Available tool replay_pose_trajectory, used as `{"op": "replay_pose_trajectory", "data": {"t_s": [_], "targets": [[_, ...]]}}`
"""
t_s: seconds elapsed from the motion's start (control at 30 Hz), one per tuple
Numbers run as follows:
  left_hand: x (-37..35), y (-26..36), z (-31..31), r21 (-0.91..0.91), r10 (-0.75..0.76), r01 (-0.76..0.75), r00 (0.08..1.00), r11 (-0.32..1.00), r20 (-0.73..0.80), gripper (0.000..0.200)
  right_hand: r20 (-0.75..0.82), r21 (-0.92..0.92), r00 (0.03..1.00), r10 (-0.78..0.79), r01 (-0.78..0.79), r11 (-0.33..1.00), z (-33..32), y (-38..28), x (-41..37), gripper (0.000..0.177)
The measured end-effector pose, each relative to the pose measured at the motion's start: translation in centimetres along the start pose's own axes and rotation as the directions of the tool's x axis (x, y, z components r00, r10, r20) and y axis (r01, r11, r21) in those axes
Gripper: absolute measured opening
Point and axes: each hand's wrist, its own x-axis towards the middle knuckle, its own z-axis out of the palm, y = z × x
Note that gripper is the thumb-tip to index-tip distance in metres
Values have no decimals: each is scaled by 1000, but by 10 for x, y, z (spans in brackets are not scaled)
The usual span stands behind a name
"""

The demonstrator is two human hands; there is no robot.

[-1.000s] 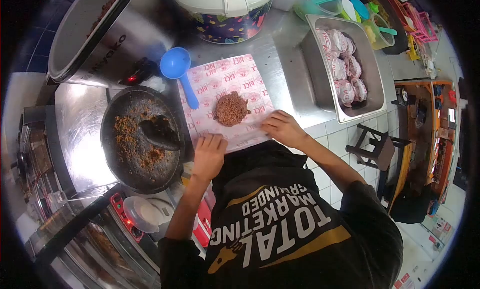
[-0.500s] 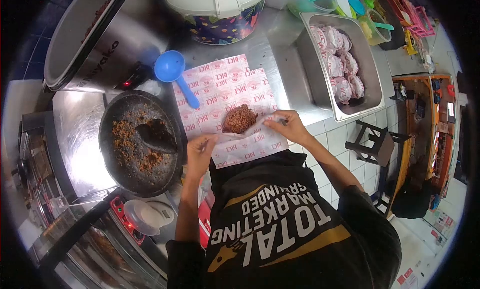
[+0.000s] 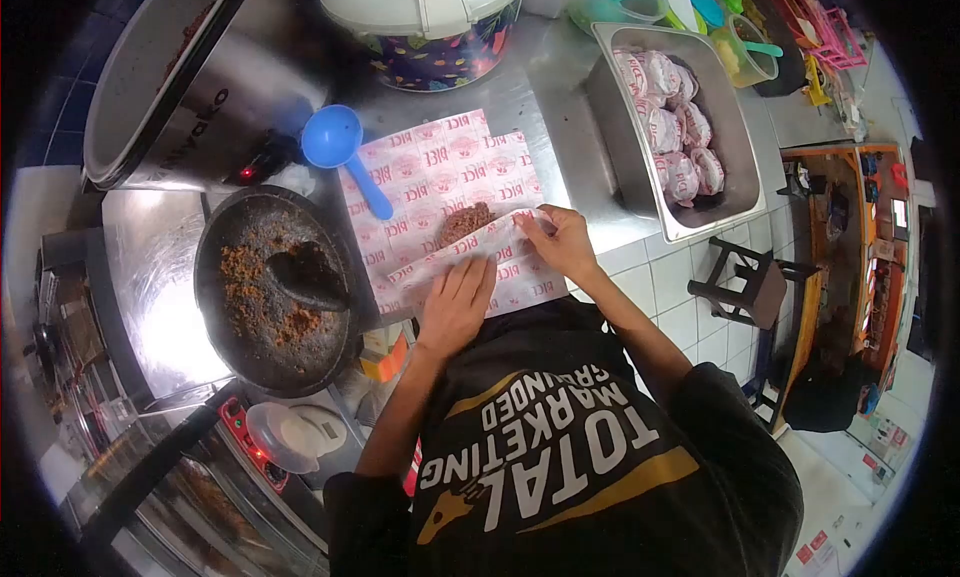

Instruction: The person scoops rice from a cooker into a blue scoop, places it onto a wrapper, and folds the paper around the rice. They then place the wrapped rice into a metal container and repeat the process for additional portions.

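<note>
A sheet of printed wrapping paper (image 3: 400, 192) with red "RICE" lettering lies on the metal counter. Its near edge is folded over, partly covering a mound of reddish-brown rice (image 3: 465, 224). My left hand (image 3: 458, 302) rests on the fold with its fingers stretched out flat; its thumb is hard to see. At the fold's right end, my right hand (image 3: 560, 243) pinches the paper between thumb and fingers. A blue ladle (image 3: 333, 137) lies with its handle over the sheet's left part.
Left of the paper stands a stone mortar (image 3: 225, 322) with a dark pestle (image 3: 308, 277) and orange-brown paste. Behind it is a Miyako rice cooker (image 3: 225, 122). A patterned pot (image 3: 430, 52) stands at the back. A steel pan (image 3: 738, 162) at right holds several wrapped bundles (image 3: 663, 132).
The paper's near edge has been folded up and over the rice. My left hand has moved right and now lies on the fold; my right hand has shifted slightly.
</note>
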Motion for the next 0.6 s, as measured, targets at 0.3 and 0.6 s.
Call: {"op": "replay_pose_trajectory", "data": {"t_s": [0.3,0.6], "targets": [[9,-3,18,172,146,-95,940,980,-308,51,24,87,888,460,-460,884,-38,12,-16,44],[12,-6,19,173,129,-76,941,982,-314,49,177,228,908,380,-414,881,-38,12,19,36]]}}
